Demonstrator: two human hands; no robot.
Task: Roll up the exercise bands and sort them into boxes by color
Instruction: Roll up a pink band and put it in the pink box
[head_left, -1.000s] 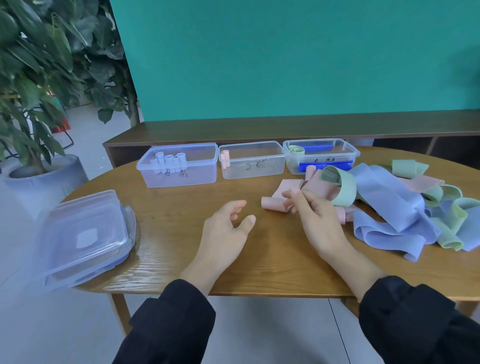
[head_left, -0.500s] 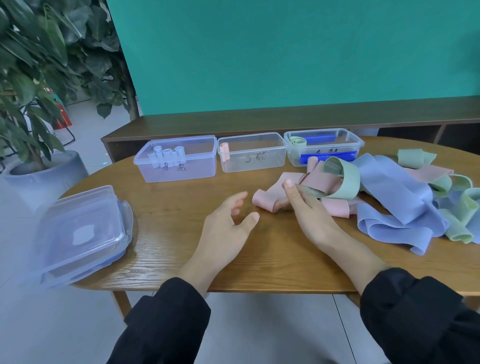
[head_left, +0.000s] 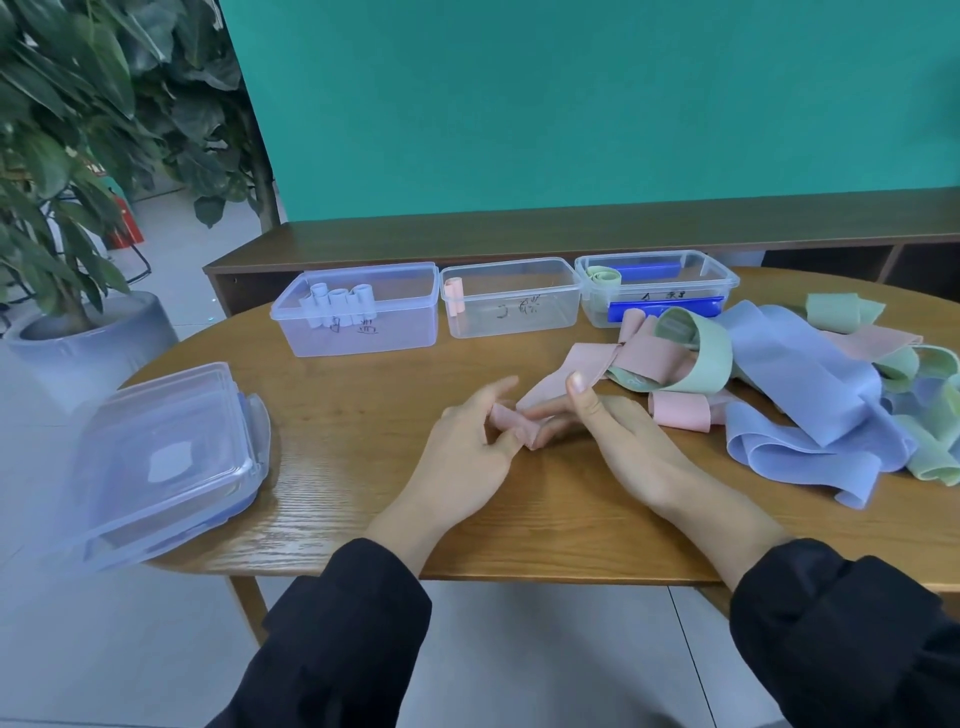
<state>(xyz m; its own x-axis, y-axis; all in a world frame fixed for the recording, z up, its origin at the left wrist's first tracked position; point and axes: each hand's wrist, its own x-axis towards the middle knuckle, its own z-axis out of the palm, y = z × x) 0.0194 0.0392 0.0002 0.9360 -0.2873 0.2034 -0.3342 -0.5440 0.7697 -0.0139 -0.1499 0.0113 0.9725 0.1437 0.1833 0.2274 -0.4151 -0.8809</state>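
A pink band (head_left: 576, 366) lies stretched on the wooden table (head_left: 363, 395), its near end rolled between my hands. My left hand (head_left: 467, 457) pinches that rolled end with thumb and fingers. My right hand (head_left: 613, 436) holds the same band from the right, its thumb raised against the strip. Three clear boxes stand at the back: the left box (head_left: 358, 312) holds several pale blue rolls, the middle box (head_left: 511, 299) one pink roll, the right box (head_left: 657, 286) a green roll. A heap of loose blue, green and pink bands (head_left: 810, 384) lies at the right.
A stack of clear lids (head_left: 156, 457) sits at the table's left edge. A potted plant (head_left: 62, 171) stands on the floor at the left. Behind the table runs a low wooden shelf (head_left: 571, 234) under a teal wall.
My right hand has pulled the pink band's end nearer, away from the heap. My left hand, open and idle before, has closed in and now pinches the rolled end.
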